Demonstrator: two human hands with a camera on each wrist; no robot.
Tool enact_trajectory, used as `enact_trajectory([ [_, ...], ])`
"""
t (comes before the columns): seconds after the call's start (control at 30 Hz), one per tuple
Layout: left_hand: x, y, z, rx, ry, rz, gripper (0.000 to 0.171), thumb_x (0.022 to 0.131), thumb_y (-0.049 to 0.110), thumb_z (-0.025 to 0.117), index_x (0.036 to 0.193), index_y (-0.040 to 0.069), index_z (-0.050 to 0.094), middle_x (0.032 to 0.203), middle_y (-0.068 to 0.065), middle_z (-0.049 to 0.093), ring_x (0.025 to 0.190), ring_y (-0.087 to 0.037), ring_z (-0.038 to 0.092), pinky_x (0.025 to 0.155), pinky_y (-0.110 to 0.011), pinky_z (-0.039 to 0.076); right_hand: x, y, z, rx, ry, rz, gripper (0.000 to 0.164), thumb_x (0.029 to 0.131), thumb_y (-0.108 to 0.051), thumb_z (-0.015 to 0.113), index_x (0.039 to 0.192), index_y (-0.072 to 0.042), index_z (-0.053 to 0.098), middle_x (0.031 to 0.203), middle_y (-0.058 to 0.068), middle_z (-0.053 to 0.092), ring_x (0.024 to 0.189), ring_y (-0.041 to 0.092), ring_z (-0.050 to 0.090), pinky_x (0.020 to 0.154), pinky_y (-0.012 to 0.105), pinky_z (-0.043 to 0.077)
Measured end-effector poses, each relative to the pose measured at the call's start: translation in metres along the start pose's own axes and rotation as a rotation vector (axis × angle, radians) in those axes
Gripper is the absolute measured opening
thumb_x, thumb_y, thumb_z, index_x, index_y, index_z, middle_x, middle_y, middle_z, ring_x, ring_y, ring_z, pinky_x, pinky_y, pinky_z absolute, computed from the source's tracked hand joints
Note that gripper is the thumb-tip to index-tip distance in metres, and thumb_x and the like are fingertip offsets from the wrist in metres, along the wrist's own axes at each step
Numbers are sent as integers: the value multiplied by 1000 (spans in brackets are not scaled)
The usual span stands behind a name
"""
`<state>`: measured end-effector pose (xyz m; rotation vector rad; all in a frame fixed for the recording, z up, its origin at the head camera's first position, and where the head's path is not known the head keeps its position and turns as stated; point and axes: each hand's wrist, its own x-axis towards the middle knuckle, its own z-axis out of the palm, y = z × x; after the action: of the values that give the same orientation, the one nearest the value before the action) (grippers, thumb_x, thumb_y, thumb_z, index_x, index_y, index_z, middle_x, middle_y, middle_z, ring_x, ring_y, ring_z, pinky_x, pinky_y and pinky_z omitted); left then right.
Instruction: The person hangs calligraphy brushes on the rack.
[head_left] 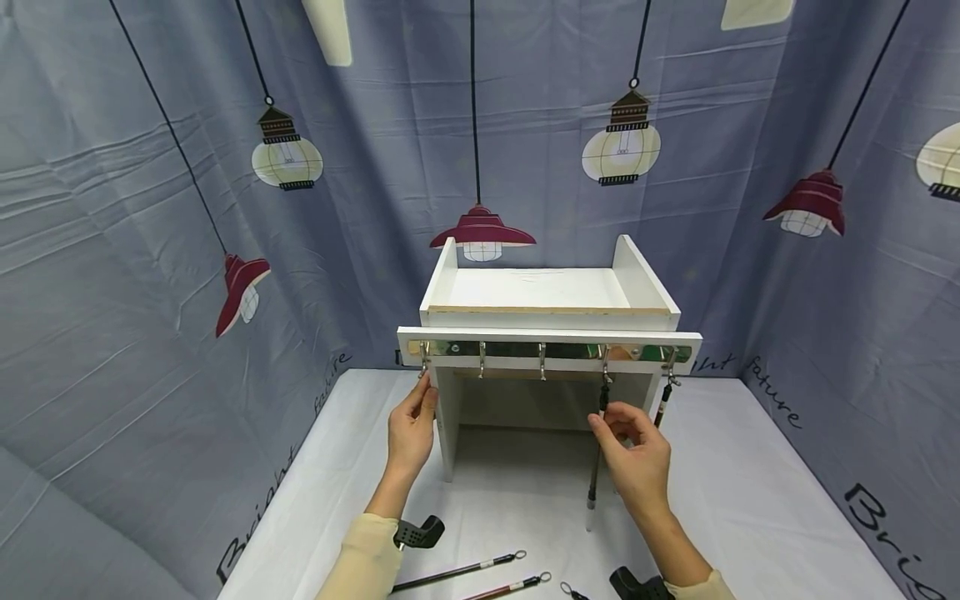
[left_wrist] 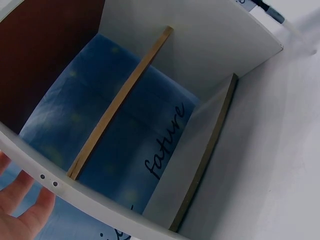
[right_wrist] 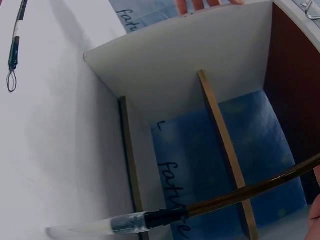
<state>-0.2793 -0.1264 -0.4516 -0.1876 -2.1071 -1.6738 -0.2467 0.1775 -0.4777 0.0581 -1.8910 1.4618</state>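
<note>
A white shelf unit (head_left: 551, 321) stands on the table, its front rail (head_left: 510, 361) fitted with several metal hooks. My left hand (head_left: 410, 429) is at the rail's left end, below the leftmost hook (head_left: 424, 357); its fingers (left_wrist: 37, 212) rest against the outer face of the side panel. With thumb and fingertips my right hand (head_left: 636, 450) pinches the upper shaft of a calligraphy brush (head_left: 596, 475), which hangs tip down from a hook. Its clear cap (right_wrist: 115, 226) points at the tabletop. A second calligraphy brush (head_left: 663, 404) hangs at the rail's right end, partly behind my right hand.
On the white tabletop (head_left: 750, 500) in front lie more calligraphy brushes with end loops: a dark one (head_left: 457, 572), a reddish one (head_left: 510, 590) and one cut off by the frame (head_left: 574, 592). A lamp-patterned blue-grey curtain (head_left: 375, 167) surrounds the table.
</note>
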Motion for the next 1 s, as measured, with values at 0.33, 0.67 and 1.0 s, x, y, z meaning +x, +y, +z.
enact_trajectory([
  [0.33,1,-2,1,-4,14,-8,43,107,17,56,147,1,54,151,-18,53,138,-38,55,111,-55,46,-6,-26,5,-34,16,9,22,83,9,80,103,6,70,88,6,66,76,-1,56,69,11,45],
  [0.67,3,-1,0,-2,6,9,42,108,18,56,147,2,54,152,-18,53,135,-38,57,108,-55,48,-8,-35,2,-27,14,-13,22,82,9,81,101,6,71,88,8,68,78,-1,58,69,15,46],
  [1.0,1,-1,0,-6,3,4,42,108,17,56,147,2,54,151,-19,52,136,-38,56,110,-55,47,-16,-22,-9,-12,-8,-75,28,79,16,79,103,7,70,90,19,68,76,3,59,65,13,44],
])
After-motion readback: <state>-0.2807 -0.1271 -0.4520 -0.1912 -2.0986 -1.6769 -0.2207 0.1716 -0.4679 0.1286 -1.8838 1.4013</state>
